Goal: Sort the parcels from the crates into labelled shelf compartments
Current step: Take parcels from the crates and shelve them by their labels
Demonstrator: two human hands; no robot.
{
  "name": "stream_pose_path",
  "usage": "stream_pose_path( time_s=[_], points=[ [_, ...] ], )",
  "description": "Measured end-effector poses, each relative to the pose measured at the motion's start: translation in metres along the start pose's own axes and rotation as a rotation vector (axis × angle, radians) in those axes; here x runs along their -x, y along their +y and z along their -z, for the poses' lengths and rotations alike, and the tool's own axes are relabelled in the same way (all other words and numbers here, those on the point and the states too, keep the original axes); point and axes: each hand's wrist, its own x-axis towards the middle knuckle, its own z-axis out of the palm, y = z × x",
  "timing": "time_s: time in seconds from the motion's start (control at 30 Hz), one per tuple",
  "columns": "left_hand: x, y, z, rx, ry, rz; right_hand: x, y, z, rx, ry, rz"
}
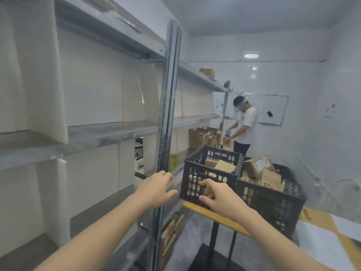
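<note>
Reaching forward, I have my left hand (156, 187) at the grey metal shelf upright (168, 114), its fingers and thumb half closed on something pale and blurred; whether it holds anything I cannot tell. My right hand (218, 196) has curled fingers against the near wall of the black slotted plastic crate (195, 169); I cannot tell if they grip it. Brown cardboard parcels (224, 166) lie in that crate just beyond my right hand, with more in a second black crate (273, 204) to its right. Both crates stand on the yellow tabletop (205, 211).

Two crates (210, 178) (both black), one table (195, 209).
</note>
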Motion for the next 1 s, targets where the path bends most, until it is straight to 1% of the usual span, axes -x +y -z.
stream_pose_path(
  time_s=[0.17, 0.33, 0.5, 0.6, 0.7, 0.87, 1.0],
  points=[
    [-0.106, -0.007, -0.029, -0.004, -0.027, -0.057, -0.070, 0.057, -0.004, 0.020, 0.039, -0.059],
    [-0.218, -0.019, -0.043, -0.008, -0.045, -0.142, -0.152, 0.097, -0.004, 0.005, 0.064, -0.124],
    [-0.319, -0.017, -0.064, 0.053, -0.060, -0.213, -0.216, 0.145, 0.006, -0.005, 0.147, -0.244],
    [-0.365, -0.010, -0.087, 0.045, -0.111, -0.261, -0.244, 0.183, 0.010, 0.039, 0.137, -0.311],
    [-0.414, -0.005, -0.113, 0.054, -0.123, -0.295, -0.276, 0.224, 0.010, 0.071, 0.140, -0.354],
    [-0.494, 0.006, -0.163, 0.081, -0.160, -0.317, -0.336, 0.290, 0.001, 0.088, 0.114, -0.387],
    [-0.558, 0.015, -0.190, 0.037, -0.185, -0.346, -0.383, 0.343, -0.004, 0.107, 0.053, -0.404]
  ],
)
